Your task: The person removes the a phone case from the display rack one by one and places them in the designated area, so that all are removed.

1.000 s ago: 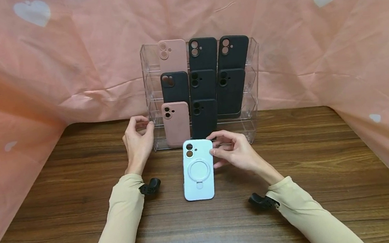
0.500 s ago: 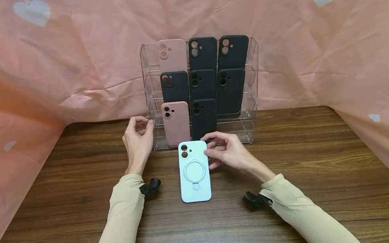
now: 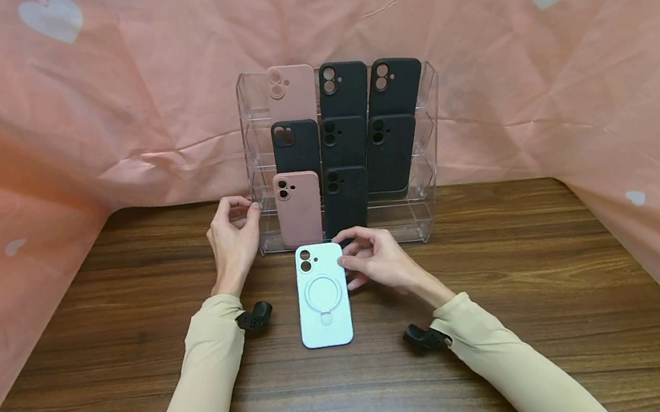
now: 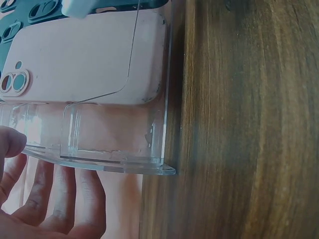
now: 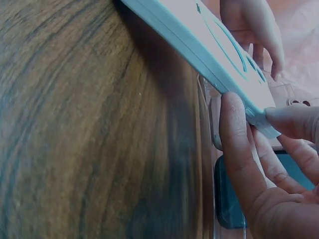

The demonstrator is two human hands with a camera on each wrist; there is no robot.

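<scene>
My right hand [image 3: 376, 260] pinches a white phone case [image 3: 323, 294] near its upper right corner, thumb on the back face. The case has two camera holes and a ring with a small tab, and it leans back in front of the rack. At the left end of the clear acrylic display rack [image 3: 403, 228], my left hand [image 3: 235, 237] grips the side wall. In the left wrist view its thumb [image 4: 12, 141] lies on one side of the wall and the fingers behind it. A pink phone case [image 3: 300, 211] and a black phone case [image 3: 346, 198] stand in the rack's lower front.
Higher on the rack stand a pink case [image 3: 293, 104] and several black cases [image 3: 395, 157]. The rack stands on a brown wood-grain table [image 3: 529, 264], against a pink cloth backdrop [image 3: 501, 137]. Small black wrist cameras [image 3: 255, 317] sit on both sleeves.
My right hand has moved left and slightly toward me with the white phone case, which now stands more upright in view. The left hand has stayed at the rack's side.
</scene>
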